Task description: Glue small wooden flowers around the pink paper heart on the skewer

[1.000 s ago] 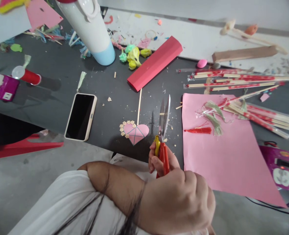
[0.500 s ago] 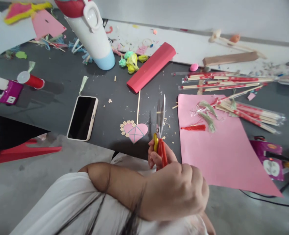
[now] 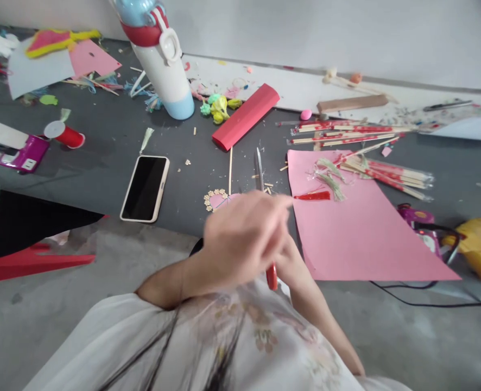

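My left hand [image 3: 246, 233] is closed, with its fingers curled in a pinch; whether it holds anything is hidden. Partly behind it, my right hand [image 3: 287, 258] grips a pair of scissors [image 3: 259, 171], whose blade points away from me and whose red handle shows below. The left hand covers much of a pink paper heart [image 3: 220, 201], edged with small wooden flower pieces [image 3: 208, 202]. A thin wooden stick [image 3: 230, 171] runs from the heart up to a folded red paper [image 3: 246, 117].
A phone [image 3: 145, 188] and a bottle [image 3: 165, 76] are on the left, near a red thread spool [image 3: 66, 133]. At right lie pink paper [image 3: 346, 233] with tassels [image 3: 330, 182], wrapped sticks [image 3: 387, 171] and a yellow glue gun [image 3: 476, 247]. Wooden bits [image 3: 268, 187] dot the grey table.
My left hand has moved up and left, from below the scissors to in front of them, and now covers part of the heart. The scissors remain in my right hand. The view has shifted slightly.
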`<state>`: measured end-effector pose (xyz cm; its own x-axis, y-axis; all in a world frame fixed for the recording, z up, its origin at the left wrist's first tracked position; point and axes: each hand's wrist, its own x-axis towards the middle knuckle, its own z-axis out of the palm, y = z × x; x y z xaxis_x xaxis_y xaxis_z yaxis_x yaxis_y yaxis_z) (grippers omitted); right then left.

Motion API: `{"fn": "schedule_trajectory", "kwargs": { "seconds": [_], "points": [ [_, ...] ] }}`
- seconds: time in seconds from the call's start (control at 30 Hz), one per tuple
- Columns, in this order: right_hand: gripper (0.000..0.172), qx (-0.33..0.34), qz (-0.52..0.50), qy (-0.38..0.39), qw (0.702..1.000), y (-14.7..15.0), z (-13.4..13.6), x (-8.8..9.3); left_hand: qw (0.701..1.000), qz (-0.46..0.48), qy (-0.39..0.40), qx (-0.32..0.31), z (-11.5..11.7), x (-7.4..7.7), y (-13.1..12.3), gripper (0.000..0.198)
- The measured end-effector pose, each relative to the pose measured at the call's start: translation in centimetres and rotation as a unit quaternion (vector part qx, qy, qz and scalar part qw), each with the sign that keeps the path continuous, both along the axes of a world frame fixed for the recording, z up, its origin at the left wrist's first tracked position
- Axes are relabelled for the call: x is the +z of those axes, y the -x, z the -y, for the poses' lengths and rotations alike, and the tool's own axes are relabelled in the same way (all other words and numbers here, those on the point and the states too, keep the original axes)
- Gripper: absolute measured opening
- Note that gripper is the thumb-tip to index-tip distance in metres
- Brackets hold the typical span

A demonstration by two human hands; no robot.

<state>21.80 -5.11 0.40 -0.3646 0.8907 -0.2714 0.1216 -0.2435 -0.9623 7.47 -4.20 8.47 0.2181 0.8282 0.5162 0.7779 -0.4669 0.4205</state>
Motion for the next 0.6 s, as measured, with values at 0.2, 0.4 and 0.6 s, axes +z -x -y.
{"fn": "schedule_trajectory", "kwargs": {
  "seconds": [0.2,0.4,0.6],
  "points": [
    [0.023,0.013,-0.060,0.051,0.997,-0.8,1.1,0.3,0.985,-0.038,-0.001,0.170,-0.9,-1.8,2.4,0.016],
    [0.014,0.036,-0.030,0.029,0.998,-1.2,1.9,0.9,0.987,-0.044,0.020,0.152,-0.1,-2.6,2.3,0.014],
    [0.014,0.046,-0.006,0.007,0.999,-1.3,2.6,0.8,0.988,-0.055,0.003,0.142,0.0,-2.9,2.3,0.013]
  ]
}}
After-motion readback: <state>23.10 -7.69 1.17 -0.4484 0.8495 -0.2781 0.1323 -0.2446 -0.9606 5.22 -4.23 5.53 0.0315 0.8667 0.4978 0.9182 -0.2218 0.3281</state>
